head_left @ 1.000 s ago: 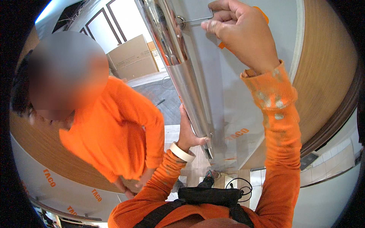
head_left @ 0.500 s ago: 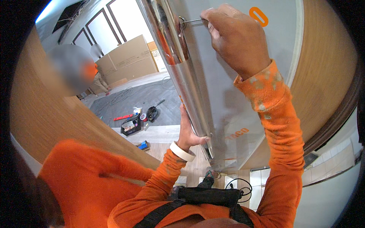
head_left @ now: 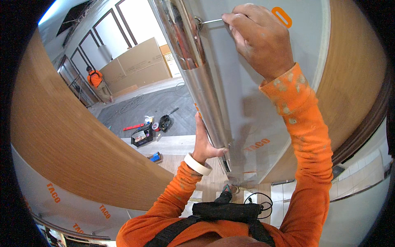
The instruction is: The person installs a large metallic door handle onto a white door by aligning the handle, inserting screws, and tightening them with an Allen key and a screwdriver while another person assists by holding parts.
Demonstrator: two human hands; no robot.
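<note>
A long tubular metal pull handle (head_left: 204,96) runs down the edge of a door panel (head_left: 247,103) covered in grey film with orange print. Its upper part is shiny chrome, the lower part dull as if wrapped. My right hand (head_left: 261,39) pinches a thin metal hex key (head_left: 212,21), whose far end meets the round mount (head_left: 198,22) behind the handle. Lower down, my left hand (head_left: 203,144) grips the handle, thumb across its front and fingers along the side towards the room. A white band circles my left wrist.
Curved wood panels (head_left: 82,152) flank me on both sides. Beyond the door lie a black toolbox (head_left: 142,136), a red level (head_left: 133,127), a black bag (head_left: 164,122) and loose cables. A person in orange (head_left: 95,78) stands far left near large cardboard sheets (head_left: 140,61).
My right hand has shifted slightly right, turning with the hex key. My left hand stays put. A co-worker's orange sleeve close at my left has gone from view.
</note>
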